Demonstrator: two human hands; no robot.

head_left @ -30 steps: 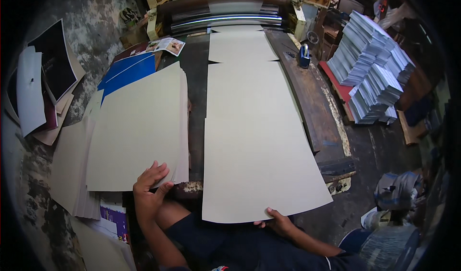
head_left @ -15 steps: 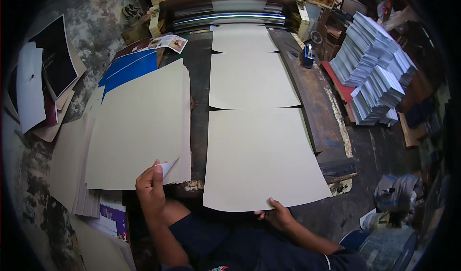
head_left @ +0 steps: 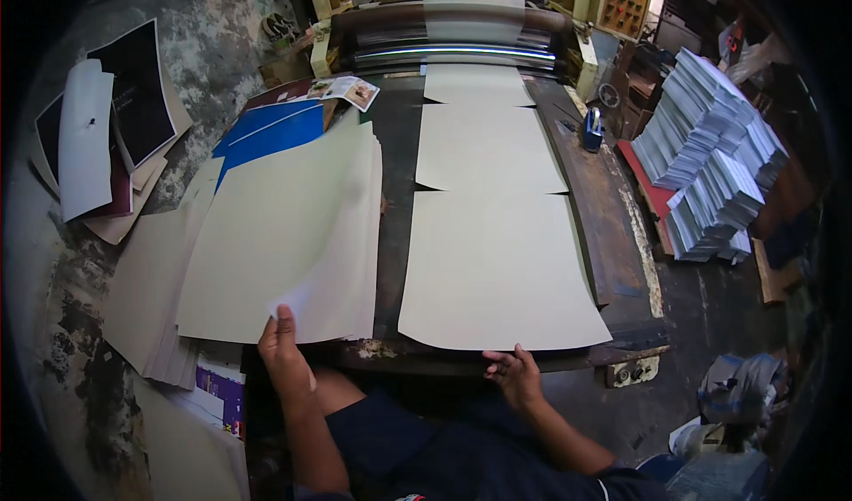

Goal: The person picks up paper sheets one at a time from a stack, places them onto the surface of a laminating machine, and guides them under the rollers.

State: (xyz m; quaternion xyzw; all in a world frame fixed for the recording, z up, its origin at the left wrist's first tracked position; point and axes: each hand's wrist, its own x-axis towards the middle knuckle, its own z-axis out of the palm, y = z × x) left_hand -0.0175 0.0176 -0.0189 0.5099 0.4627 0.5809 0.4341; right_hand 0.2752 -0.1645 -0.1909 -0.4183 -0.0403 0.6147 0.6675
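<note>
My left hand point(head_left: 282, 346) pinches the near edge of the top cream sheet point(head_left: 257, 235) on the stack to the left. That sheet's right side curls up off the stack. My right hand point(head_left: 517, 378) is just below the near edge of another large cream sheet point(head_left: 506, 275), its fingers apart and holding nothing. This sheet lies on the dark machine table, last in a row of sheets that runs away from me. The farthest sheet point(head_left: 466, 84) reaches to the shiny roller point(head_left: 453, 55) at the back.
Beside the sheet row runs a dark metal guide rail point(head_left: 577, 208), with a blue tool point(head_left: 593, 131) near it. Piles of white paper point(head_left: 710, 146) stand on the right. Blue sheets point(head_left: 271, 133) lie behind the left stack; dark prints point(head_left: 133, 93) lean at far left.
The sheet row has moved away toward the roller, and my right hand has let go of the nearest sheet. My left hand has lifted the top sheet's corner further. The view has shifted slightly.
</note>
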